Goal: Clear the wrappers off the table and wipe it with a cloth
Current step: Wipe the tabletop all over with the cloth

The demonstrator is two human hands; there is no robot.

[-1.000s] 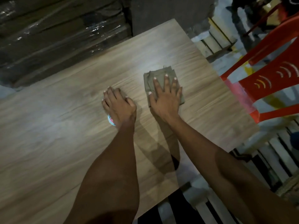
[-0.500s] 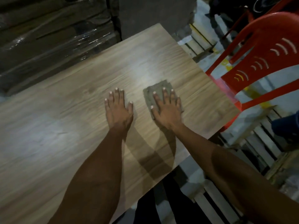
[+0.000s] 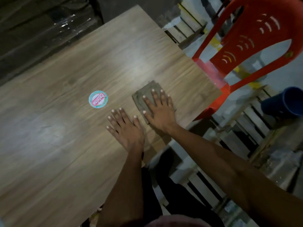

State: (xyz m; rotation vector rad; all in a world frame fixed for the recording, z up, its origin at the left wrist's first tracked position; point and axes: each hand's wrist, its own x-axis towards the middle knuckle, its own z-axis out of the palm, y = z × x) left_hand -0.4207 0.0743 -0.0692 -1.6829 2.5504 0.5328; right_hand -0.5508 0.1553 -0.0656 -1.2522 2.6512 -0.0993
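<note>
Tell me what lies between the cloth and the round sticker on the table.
Only bare table shows between the cloth and the sticker. The left hand lies flat nearer the person, off that line; the right hand presses the cloth.

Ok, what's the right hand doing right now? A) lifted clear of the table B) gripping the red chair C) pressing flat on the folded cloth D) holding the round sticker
C: the right hand lies flat with straight fingers on the folded cloth, on the table.
</note>
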